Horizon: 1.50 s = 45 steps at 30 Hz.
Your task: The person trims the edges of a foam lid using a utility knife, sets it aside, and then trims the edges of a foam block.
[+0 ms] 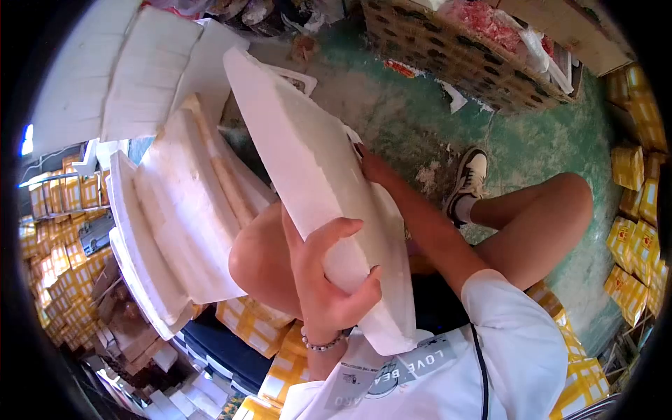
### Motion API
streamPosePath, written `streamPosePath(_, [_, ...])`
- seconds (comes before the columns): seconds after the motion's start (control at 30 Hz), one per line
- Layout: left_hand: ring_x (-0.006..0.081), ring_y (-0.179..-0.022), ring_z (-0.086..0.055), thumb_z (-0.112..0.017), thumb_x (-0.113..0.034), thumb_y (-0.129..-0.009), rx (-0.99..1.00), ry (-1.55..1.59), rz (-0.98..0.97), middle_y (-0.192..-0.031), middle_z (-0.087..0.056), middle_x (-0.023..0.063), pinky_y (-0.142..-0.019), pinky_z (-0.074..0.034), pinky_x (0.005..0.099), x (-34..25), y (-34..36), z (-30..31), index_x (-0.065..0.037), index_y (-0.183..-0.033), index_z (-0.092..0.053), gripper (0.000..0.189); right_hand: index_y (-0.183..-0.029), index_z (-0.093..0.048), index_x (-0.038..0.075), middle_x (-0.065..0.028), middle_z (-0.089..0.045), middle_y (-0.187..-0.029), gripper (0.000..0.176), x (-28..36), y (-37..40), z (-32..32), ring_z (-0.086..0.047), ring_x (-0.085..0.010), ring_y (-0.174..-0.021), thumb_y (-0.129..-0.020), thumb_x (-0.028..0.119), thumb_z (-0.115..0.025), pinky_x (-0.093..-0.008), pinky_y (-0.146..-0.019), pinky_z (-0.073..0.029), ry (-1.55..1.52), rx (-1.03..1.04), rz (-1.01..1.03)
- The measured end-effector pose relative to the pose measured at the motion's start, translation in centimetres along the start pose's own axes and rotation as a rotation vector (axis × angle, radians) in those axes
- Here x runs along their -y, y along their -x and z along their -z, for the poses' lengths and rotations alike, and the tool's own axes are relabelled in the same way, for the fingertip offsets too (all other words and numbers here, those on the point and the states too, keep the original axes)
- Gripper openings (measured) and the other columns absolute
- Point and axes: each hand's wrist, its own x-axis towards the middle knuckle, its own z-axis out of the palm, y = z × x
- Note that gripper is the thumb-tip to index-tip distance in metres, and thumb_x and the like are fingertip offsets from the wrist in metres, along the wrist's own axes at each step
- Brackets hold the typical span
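Note:
A large white foam piece (pixel 315 161) lies tilted across my lap, running from the upper left down to my shirt. My left hand (pixel 325 273), with a bead bracelet at its wrist, grips the near part of it, fingers curled over its edge. On the far right edge of the foam is my right hand (pixel 369 164), its fingers partly hidden behind the piece. Left of my knee stand more white foam pieces (pixel 189 203), some stained brownish.
Tall white foam boxes (pixel 91 84) stand at the upper left. A perforated brown crate (pixel 462 59) holds pink material at the top. Yellow-taped boxes (pixel 630 241) line the right side and others (pixel 63 280) the left. White scraps lie on the green floor (pixel 525 147).

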Motion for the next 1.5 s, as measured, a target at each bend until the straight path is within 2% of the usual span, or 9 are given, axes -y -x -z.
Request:
streamPosePath(0.33, [0.0252,-0.110,-0.055,-0.072,-0.018,-0.052,-0.020,0.042,0.116,-0.114,-0.058,0.0105,-0.098,-0.043,0.0353,0.3,0.9,0.2,-0.004,-0.112,-0.064,0.062,-0.163,-0.024,0.016,-0.0318,-0.070,-0.108,0.075,3.0,1.6,2.2,-0.070,-0.0451,-0.086,-0.097,0.008,-0.060,-0.0602,-0.076,-0.054,0.004,0.113,-0.134])
streamPosePath(0.5, [0.0287,-0.109,-0.049,-0.070,-0.036,-0.046,-0.159,-0.129,0.106,-0.106,-0.058,0.0121,-0.092,-0.043,0.0381,-1.4,0.1,-0.5,-0.004,-0.100,-0.067,0.063,-0.162,-0.024,0.014,-0.0297,-0.069,-0.116,0.079,2.8,1.4,1.9,-0.070,-0.0469,-0.093,-0.094,0.005,-0.062,-0.0594,-0.079,-0.053,0.025,0.043,-0.083])
streamPosePath(0.6, [0.0344,-0.119,-0.054,-0.075,-0.015,-0.056,-0.021,0.033,0.068,-0.127,-0.053,0.0177,-0.102,-0.042,0.0421,-0.8,0.5,0.5,-0.004,-0.111,-0.065,0.057,-0.162,-0.026,0.016,-0.0282,-0.067,-0.125,0.081,2.2,2.6,1.3,-0.068,-0.0473,-0.101,-0.092,0.000,-0.062,-0.0570,-0.087,-0.052,-0.037,0.058,-0.139])
streamPosePath(0.73, [0.0331,-0.119,-0.055,-0.075,-0.015,-0.056,-0.041,0.072,0.173,-0.127,-0.054,0.0173,-0.101,-0.043,0.0414,-0.5,0.8,0.8,-0.004,-0.110,-0.065,0.056,-0.160,-0.030,0.015,-0.0293,-0.066,-0.128,0.077,2.6,4.4,1.2,-0.067,-0.0489,-0.109,-0.091,0.001,-0.061,-0.0558,-0.096,-0.051,0.014,0.025,-0.206])
streamPosePath(0.83, [0.0336,-0.119,-0.054,-0.075,-0.015,-0.056,-0.016,0.159,0.161,-0.127,-0.053,0.0173,-0.102,-0.043,0.0414,0.0,0.8,0.4,-0.005,-0.110,-0.066,0.056,-0.162,-0.027,0.017,-0.0327,-0.066,-0.122,0.076,2.7,4.8,1.5,-0.068,-0.0501,-0.102,-0.094,0.009,-0.061,-0.0614,-0.088,-0.054,-0.076,0.057,-0.159])
streamPosePath(0.9, [0.0258,-0.105,-0.055,-0.073,-0.033,-0.053,-0.055,0.111,0.116,-0.115,-0.060,0.0114,-0.097,-0.043,0.0357,0.4,1.1,-0.3,-0.002,-0.111,-0.065,0.066,-0.161,-0.027,0.018,-0.0328,-0.065,-0.124,0.076,2.6,4.0,1.2,-0.068,-0.0506,-0.103,-0.094,0.010,-0.061,-0.0611,-0.090,-0.054,-0.040,0.066,-0.168])
streamPosePath(1.0, [0.0239,-0.108,-0.056,-0.072,-0.024,-0.056,-0.034,-0.120,-0.057,-0.117,-0.059,0.0105,-0.099,-0.043,0.0351,-0.3,0.7,0.3,-0.001,-0.117,-0.062,0.066,-0.161,-0.027,0.018,-0.0324,-0.065,-0.123,0.075,2.3,3.4,1.2,-0.067,-0.0510,-0.104,-0.095,0.013,-0.061,-0.0609,-0.091,-0.054,0.016,0.063,-0.151])
streamPosePath(1.23, [0.0244,-0.109,-0.057,-0.070,-0.018,-0.055,-0.045,0.072,0.042,-0.117,-0.060,0.0107,-0.100,-0.043,0.0350,0.2,0.7,-0.2,-0.002,-0.115,-0.064,0.063,-0.159,-0.030,0.010,-0.0310,-0.070,-0.113,0.074,-2.9,1.7,-3.0,-0.068,-0.0496,-0.103,-0.093,0.012,-0.063,-0.0604,-0.088,-0.054,-0.018,-0.099,-0.058])
streamPosePath(1.5, [0.0263,-0.112,-0.057,-0.071,-0.016,-0.053,0.012,0.032,0.002,-0.118,-0.060,0.0125,-0.102,-0.042,0.0349,0.2,0.5,-0.2,-0.002,-0.116,-0.064,0.065,-0.159,-0.029,0.008,-0.0324,-0.069,-0.114,0.080,-0.1,4.4,-0.9,-0.069,-0.0490,-0.102,-0.090,0.008,-0.069,-0.0590,-0.087,-0.054,-0.024,-0.014,-0.131])
